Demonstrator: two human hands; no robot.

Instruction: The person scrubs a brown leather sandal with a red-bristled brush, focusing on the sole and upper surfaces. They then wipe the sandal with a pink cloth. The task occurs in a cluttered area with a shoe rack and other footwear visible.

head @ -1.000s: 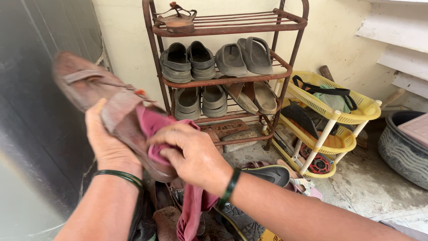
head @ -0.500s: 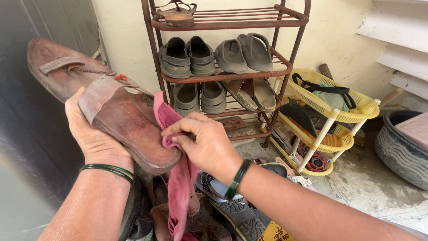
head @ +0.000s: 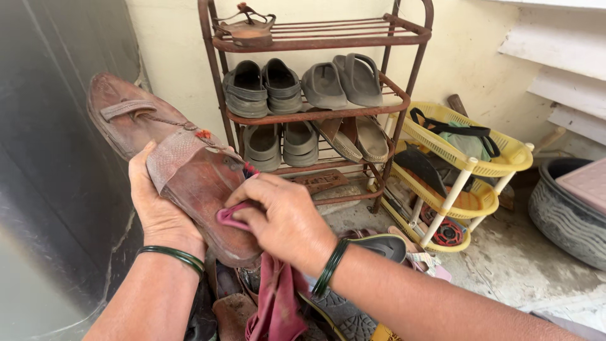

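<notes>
Setting: pale plaster wall at the far side, dark panel along the left, rough concrete floor at the right.
Right fingers: the fingers are curled and pressed together, pinching a bunched fold of pink cloth against the heel end of the brown leather sandal.
Right hand: the right hand lies knuckles up over the near end of the sandal; a dark green bangle circles its wrist.
Cloth: the rest of the pink cloth hangs down below the hand, in front of the loose shoes on the ground.
Left fingers: the thumb presses on the wide instep band; the other fingers are hidden under the sole, so their spread cannot be told.
Left hand: the left hand cups the sandal from below and from the left; two thin green bangles sit on its wrist.
Sandal: held in the air at the left of the scene, tilted, toe end far and to the left, heel near; a toe loop and a small red tuft show on top.
Below: a heap of loose shoes lies on the ground under both hands.
Rack: a rusty metal shoe rack stands against the wall, with grey clogs and slippers on its middle shelves and one brown sandal on top.
Right side: a yellow plastic tiered stand just beside the rack, then a grey ribbed tub at the far right.
</notes>
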